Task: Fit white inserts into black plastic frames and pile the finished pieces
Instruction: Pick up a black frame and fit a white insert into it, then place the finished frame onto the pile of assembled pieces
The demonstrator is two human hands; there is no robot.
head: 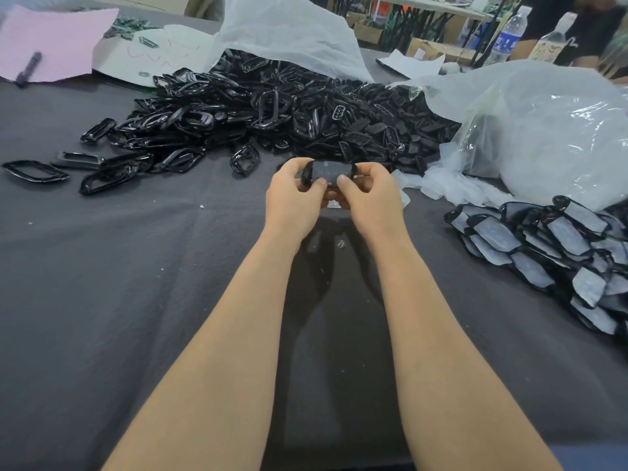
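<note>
L hand [292,195] & R hand [368,195] meet mid-table, both gripping one black frame [328,171] held just above the cloth. Fingers of each hand curl under it, thumbs on top. R thumb tip presses the frame's near edge; L thumb hooks round its left end. Frame lies lengthwise btwn the hands, w/ a dull grey face and a pale spot inside its rim. Can't tell if that's an insert seated. Forearms bare, reaching out from the bottom edge, wrists close together.

Just behind the hands is a big heap of frames [272,110], glossy black, w/ strays spilling to the L. To the R of the hands, loose white inserts [441,185] lie at the mouth of a clear plastic bag [543,130]. At the R edge is the finished pile [557,253]: black rims w/ white centres, overlapping. All sit on a dark grey cloth [136,300].

Writing: white paper [159,49] at the far side has a red scrawl, not legible. Water bottle [509,35] far R has a blue label, text too blurred to read. Pink sheet [51,42] far L, dark marker [30,68] lying on it.
</note>
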